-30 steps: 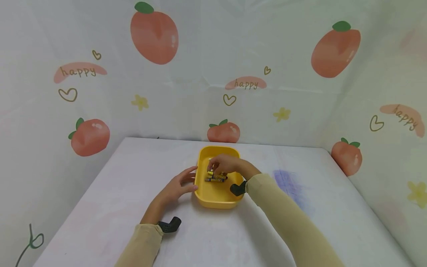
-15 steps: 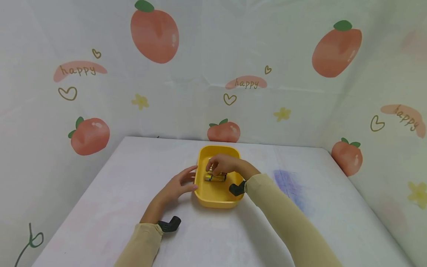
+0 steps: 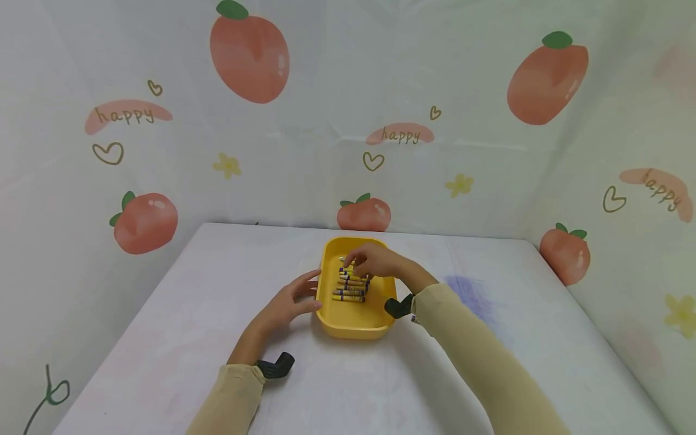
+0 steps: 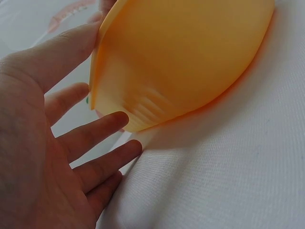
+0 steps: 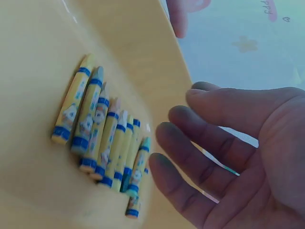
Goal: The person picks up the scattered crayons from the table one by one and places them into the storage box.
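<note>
Several crayons in yellow wrappers with blue bands (image 5: 71,105) lie side by side in a row in the yellow plastic tray (image 3: 356,332). My right hand (image 3: 380,260) hovers over the far part of the row; the right wrist view shows its fingers (image 5: 176,138) loosely bent and holding nothing, beside the crayons. From the head view, that hand hides some of the far crayons. At the tray's left side, my left hand (image 3: 285,305) is spread, thumb and fingertips right at the rim. The left wrist view shows the straight fingers (image 4: 90,138) along the outer wall.
The tray stands on a table with a white cover (image 3: 348,386). A purple smudge (image 3: 470,302) marks the cover to the right of the tray. Behind the table hangs a white cloth printed with red fruit (image 3: 250,57). A dark wrist camera (image 3: 277,365) sits at the left sleeve.
My right hand has risen slightly and shifted right, away from the crayons, so more of the row shows, including a crayon at the near end. My left hand stays at the tray.
</note>
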Demonstrator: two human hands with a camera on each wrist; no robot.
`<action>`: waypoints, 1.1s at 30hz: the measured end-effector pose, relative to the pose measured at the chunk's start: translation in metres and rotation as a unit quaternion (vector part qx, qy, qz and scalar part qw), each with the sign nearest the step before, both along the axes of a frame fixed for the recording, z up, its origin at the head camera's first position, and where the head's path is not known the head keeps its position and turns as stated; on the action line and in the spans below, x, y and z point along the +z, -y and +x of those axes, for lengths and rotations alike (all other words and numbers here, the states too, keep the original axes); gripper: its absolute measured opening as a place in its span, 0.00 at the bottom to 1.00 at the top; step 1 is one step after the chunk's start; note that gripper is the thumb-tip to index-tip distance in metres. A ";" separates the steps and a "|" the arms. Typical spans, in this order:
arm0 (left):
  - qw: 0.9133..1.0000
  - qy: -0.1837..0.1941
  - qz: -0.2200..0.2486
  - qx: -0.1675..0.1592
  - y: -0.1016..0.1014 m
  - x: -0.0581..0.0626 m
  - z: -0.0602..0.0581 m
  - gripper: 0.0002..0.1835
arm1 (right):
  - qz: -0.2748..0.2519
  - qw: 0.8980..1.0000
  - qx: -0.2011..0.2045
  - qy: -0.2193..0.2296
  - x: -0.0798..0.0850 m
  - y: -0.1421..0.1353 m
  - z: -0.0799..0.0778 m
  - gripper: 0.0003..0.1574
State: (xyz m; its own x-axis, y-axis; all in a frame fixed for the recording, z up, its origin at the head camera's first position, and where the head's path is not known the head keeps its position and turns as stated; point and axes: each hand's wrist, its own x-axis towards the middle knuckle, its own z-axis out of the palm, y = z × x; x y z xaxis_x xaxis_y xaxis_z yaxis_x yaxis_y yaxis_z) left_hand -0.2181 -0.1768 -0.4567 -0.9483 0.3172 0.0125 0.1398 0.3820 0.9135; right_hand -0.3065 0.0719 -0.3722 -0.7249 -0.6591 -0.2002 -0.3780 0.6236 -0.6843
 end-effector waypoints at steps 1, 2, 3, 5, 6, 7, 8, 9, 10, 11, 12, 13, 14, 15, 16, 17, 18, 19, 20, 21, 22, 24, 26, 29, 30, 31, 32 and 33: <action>1.000 0.000 -0.001 0.001 0.000 0.000 0.000 0.39 | -0.002 1.000 -0.006 -0.003 0.000 -0.002 0.000 0.16; 1.000 0.001 -0.002 0.002 0.000 0.000 0.000 0.40 | -0.003 1.000 -0.010 -0.005 0.000 -0.005 0.000 0.16; 1.000 0.003 -0.003 0.004 0.000 0.000 0.000 0.40 | -0.007 1.000 -0.013 -0.008 0.000 -0.007 0.000 0.15; 1.000 0.006 -0.004 0.008 0.000 0.000 0.000 0.40 | -0.017 1.000 -0.020 -0.011 0.000 -0.012 -0.001 0.15; 1.000 0.007 -0.005 0.009 0.000 0.000 0.000 0.40 | -0.023 0.999 -0.022 -0.013 0.000 -0.014 -0.001 0.15; 1.000 0.007 -0.005 0.010 0.000 0.000 0.000 0.40 | -0.029 0.999 -0.024 -0.015 -0.001 -0.017 0.000 0.14; 1.000 0.008 -0.005 0.010 0.000 0.000 0.000 0.40 | -0.035 0.999 -0.025 -0.017 -0.001 -0.020 0.000 0.14; 1.000 0.009 -0.005 0.011 0.000 0.000 0.001 0.40 | -0.040 0.999 -0.027 -0.021 -0.001 -0.023 0.000 0.14; 1.000 0.008 -0.005 0.011 0.000 0.000 0.001 0.40 | -0.046 0.998 -0.031 -0.023 -0.001 -0.026 0.001 0.13; 1.000 0.008 -0.005 0.011 0.000 0.000 0.001 0.40 | -0.051 0.998 -0.036 -0.024 -0.002 -0.028 0.002 0.13; 1.000 0.008 -0.005 0.011 0.000 -0.001 0.001 0.40 | -0.055 0.997 -0.041 -0.027 -0.002 -0.031 0.003 0.13; 1.000 0.008 -0.005 0.012 0.000 -0.001 0.001 0.39 | -0.060 0.997 -0.046 -0.030 -0.002 -0.034 0.004 0.13; 1.000 0.007 -0.006 0.013 0.000 -0.001 0.001 0.39 | -0.065 0.996 -0.055 -0.032 -0.004 -0.037 0.005 0.13; 1.000 0.007 -0.006 0.013 0.000 -0.001 0.001 0.39 | -0.072 0.995 -0.064 -0.030 -0.004 -0.041 0.006 0.12; 1.000 0.007 -0.007 0.014 -0.001 -0.002 0.000 0.39 | -0.079 0.994 -0.072 -0.030 -0.005 -0.044 0.007 0.12; 1.000 0.008 -0.007 0.014 -0.001 -0.002 0.000 0.39 | -0.084 0.993 -0.080 -0.031 -0.006 -0.047 0.008 0.12; 1.000 0.008 -0.008 0.014 -0.001 -0.002 0.000 0.39 | -0.091 0.992 -0.087 -0.031 -0.008 -0.051 0.009 0.12; 1.000 0.009 -0.008 0.014 -0.001 -0.002 0.000 0.39 | -0.099 0.990 -0.095 -0.031 -0.009 -0.055 0.010 0.12; 1.000 0.009 -0.008 0.014 -0.002 -0.001 0.000 0.39 | -0.106 0.989 -0.102 -0.030 -0.011 -0.059 0.011 0.12; 1.000 0.010 -0.008 0.015 -0.002 -0.001 0.001 0.39 | -0.114 0.987 -0.107 -0.030 -0.013 -0.063 0.013 0.12; 1.000 0.011 -0.008 0.015 -0.002 -0.001 0.001 0.39 | -0.121 0.986 -0.110 -0.032 -0.015 -0.067 0.014 0.12; 1.000 0.013 -0.007 0.017 -0.003 0.000 0.001 0.39 | -0.139 0.983 -0.114 -0.031 -0.020 -0.075 0.017 0.13; 1.000 0.013 -0.007 0.018 -0.003 0.001 0.001 0.39 | -0.150 0.981 -0.117 -0.031 -0.024 -0.083 0.019 0.13; 1.000 0.012 -0.007 0.018 -0.003 0.000 0.001 0.40 | -0.163 0.979 -0.119 -0.026 -0.030 -0.093 0.022 0.12; 1.000 0.012 -0.006 0.018 -0.003 0.001 0.001 0.40 | -0.165 0.979 -0.120 -0.023 -0.030 -0.095 0.024 0.11; 1.000 0.012 -0.004 0.018 -0.003 0.000 0.001 0.40 | -0.165 0.979 -0.120 -0.020 -0.031 -0.098 0.025 0.11; 1.000 0.012 -0.003 0.018 -0.004 0.000 0.001 0.40 | -0.165 0.979 -0.121 -0.016 -0.032 -0.100 0.027 0.10; 1.000 0.012 -0.003 0.018 -0.004 0.000 0.001 0.40 | -0.162 0.979 -0.121 -0.013 -0.032 -0.101 0.029 0.10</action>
